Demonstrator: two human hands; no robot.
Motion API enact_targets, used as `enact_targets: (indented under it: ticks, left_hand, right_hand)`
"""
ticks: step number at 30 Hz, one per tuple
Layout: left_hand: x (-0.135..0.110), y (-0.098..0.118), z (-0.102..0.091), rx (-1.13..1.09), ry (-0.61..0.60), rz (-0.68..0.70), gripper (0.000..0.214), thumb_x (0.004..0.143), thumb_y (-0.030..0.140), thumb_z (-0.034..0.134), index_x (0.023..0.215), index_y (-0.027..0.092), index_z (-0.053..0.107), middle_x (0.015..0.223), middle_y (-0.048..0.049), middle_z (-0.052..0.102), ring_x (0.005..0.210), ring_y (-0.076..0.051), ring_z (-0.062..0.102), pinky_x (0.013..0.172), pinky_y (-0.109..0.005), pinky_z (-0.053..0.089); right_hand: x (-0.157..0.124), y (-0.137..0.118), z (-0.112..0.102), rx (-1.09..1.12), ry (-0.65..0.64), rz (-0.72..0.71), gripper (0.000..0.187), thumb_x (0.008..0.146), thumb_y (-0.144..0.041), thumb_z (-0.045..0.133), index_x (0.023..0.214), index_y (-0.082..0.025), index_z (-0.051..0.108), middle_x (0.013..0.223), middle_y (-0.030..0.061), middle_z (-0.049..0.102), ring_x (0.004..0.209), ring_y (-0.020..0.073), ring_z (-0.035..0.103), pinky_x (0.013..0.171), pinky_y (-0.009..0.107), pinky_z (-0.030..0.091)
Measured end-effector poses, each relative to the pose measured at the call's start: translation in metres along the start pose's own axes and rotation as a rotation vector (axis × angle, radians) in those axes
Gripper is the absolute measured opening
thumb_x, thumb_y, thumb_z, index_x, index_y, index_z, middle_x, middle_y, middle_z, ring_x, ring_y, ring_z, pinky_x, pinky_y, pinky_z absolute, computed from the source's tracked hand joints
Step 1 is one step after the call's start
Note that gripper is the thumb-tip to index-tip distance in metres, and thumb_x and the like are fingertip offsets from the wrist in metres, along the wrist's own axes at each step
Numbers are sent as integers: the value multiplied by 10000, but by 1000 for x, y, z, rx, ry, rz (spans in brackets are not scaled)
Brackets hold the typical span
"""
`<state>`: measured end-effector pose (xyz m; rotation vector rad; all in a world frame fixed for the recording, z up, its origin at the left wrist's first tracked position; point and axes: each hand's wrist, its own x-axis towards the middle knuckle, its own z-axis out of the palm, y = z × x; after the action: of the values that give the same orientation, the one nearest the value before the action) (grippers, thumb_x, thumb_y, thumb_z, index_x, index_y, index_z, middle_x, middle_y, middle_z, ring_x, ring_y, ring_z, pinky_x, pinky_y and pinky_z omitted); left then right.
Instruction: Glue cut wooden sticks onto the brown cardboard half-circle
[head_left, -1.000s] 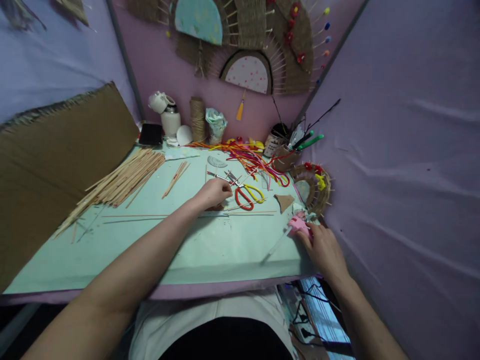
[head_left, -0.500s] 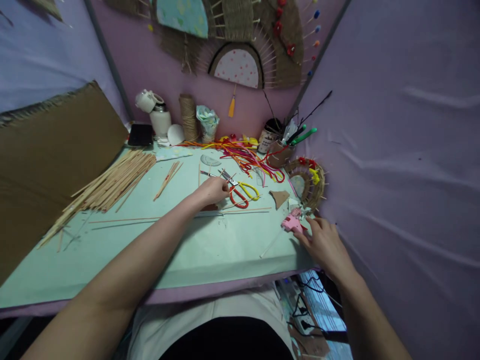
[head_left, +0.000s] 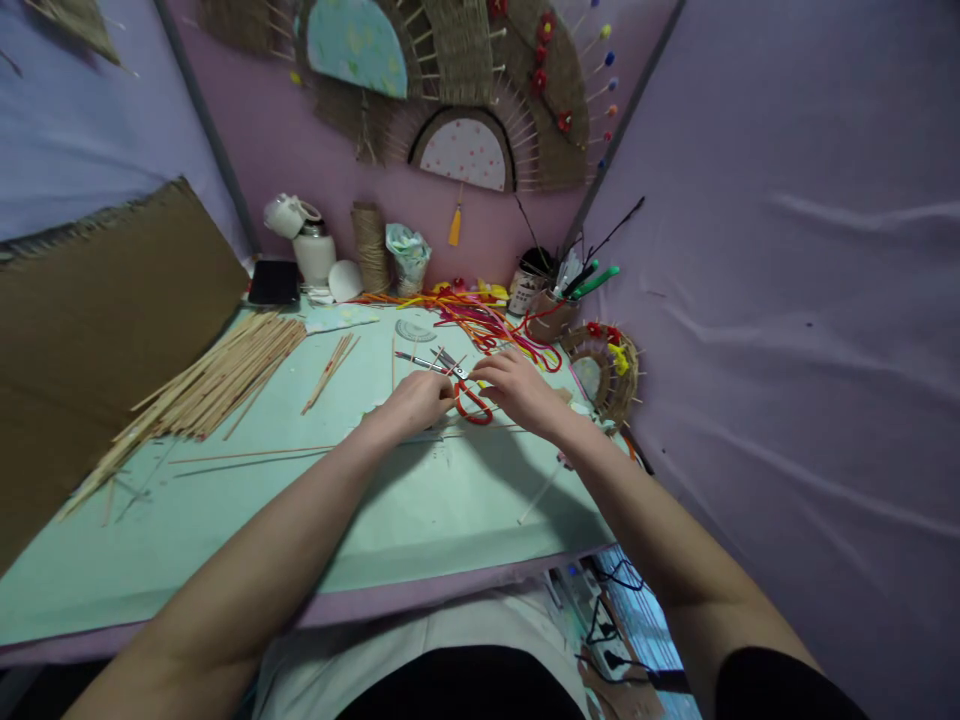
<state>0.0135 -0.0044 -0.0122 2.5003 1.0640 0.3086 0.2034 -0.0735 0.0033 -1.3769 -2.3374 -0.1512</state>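
Observation:
My left hand (head_left: 416, 400) rests on the pale green table cover (head_left: 315, 520) with its fingers curled down; what lies under them is hidden. My right hand (head_left: 517, 390) lies just right of it, fingers stretched out over the scissors (head_left: 471, 408), touching them. It hides the yellow handle. The red handle shows between the two hands, and the blades point left and away. A long thin stick (head_left: 255, 455) runs along the table in front of my left hand.
A bundle of bamboo sticks (head_left: 217, 380) and a cardboard sheet (head_left: 97, 320) lie at the left. Coloured pipe cleaners (head_left: 487, 315), a pen cup (head_left: 551, 315), a woven half-round piece (head_left: 604, 370), a twine spool (head_left: 370, 245) and a white flask (head_left: 313, 255) line the back.
My right hand has left the pink glue gun at the table's right edge and moved left onto the scissors. My left hand has stayed in place.

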Motion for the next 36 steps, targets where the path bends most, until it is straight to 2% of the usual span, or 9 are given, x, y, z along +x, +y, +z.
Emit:
enact_targets:
  ticks: [3, 7, 11, 16, 18, 26, 30, 36]
  left_hand:
    - [-2, -4, -2, -16, -9, -23, 191, 805, 218, 548, 771, 178, 731, 714, -36, 728, 669, -167, 631, 635, -246, 399]
    - [-2, -6, 0, -58, -31, -46, 182, 800, 213, 552, 779, 179, 730, 681, -21, 719, 595, -150, 620, 616, -243, 404]
    - [-1, -9, -1, -124, -44, -60, 181, 799, 223, 558, 794, 185, 734, 665, -7, 712, 533, -137, 608, 621, -242, 430]
    - [-6, -25, -10, -109, 73, -38, 204, 802, 205, 560, 852, 198, 757, 912, -37, 760, 861, -185, 665, 782, -247, 461]
    - [-10, -32, -12, -98, 60, -55, 210, 802, 206, 561, 862, 198, 762, 932, -41, 758, 900, -195, 657, 814, -256, 462]
    - [-12, -39, -8, -77, -72, -81, 193, 774, 212, 580, 824, 199, 766, 866, -34, 749, 838, -191, 643, 748, -260, 451]
    - [-11, -38, -7, -54, -97, -77, 199, 773, 229, 575, 814, 197, 767, 852, -36, 745, 815, -189, 635, 722, -256, 440]
    - [-11, -38, -6, -52, -112, -73, 191, 765, 223, 568, 799, 193, 753, 834, -32, 736, 796, -179, 623, 689, -251, 419]
  right_hand:
    - [20, 16, 24, 62, -89, -46, 163, 877, -145, 637, 1013, -195, 710, 1006, 88, 718, 960, 225, 590, 876, 376, 417]
    - [21, 29, 39, 190, -145, -74, 151, 906, -138, 571, 873, -184, 711, 831, 57, 704, 826, 182, 587, 806, 311, 421]
    - [19, 35, 44, 246, -172, -84, 176, 893, -118, 552, 866, -187, 711, 833, 49, 696, 835, 182, 571, 790, 295, 430]
    - [20, 43, 53, 251, -157, -67, 175, 883, -123, 562, 824, -185, 714, 810, 53, 691, 815, 183, 558, 792, 305, 425]
    - [19, 44, 57, 261, -149, -52, 187, 874, -110, 557, 816, -188, 716, 797, 52, 689, 825, 184, 556, 799, 307, 425]
    - [17, 42, 63, 279, -182, -31, 232, 892, -145, 518, 811, -188, 731, 815, 52, 694, 844, 184, 565, 828, 316, 423]
    - [16, 42, 62, 268, -179, -4, 245, 892, -147, 506, 824, -195, 737, 824, 55, 695, 857, 188, 560, 818, 309, 426]
    - [14, 42, 63, 259, -159, -47, 259, 886, -103, 495, 822, -178, 734, 801, 60, 677, 832, 184, 537, 789, 306, 415]
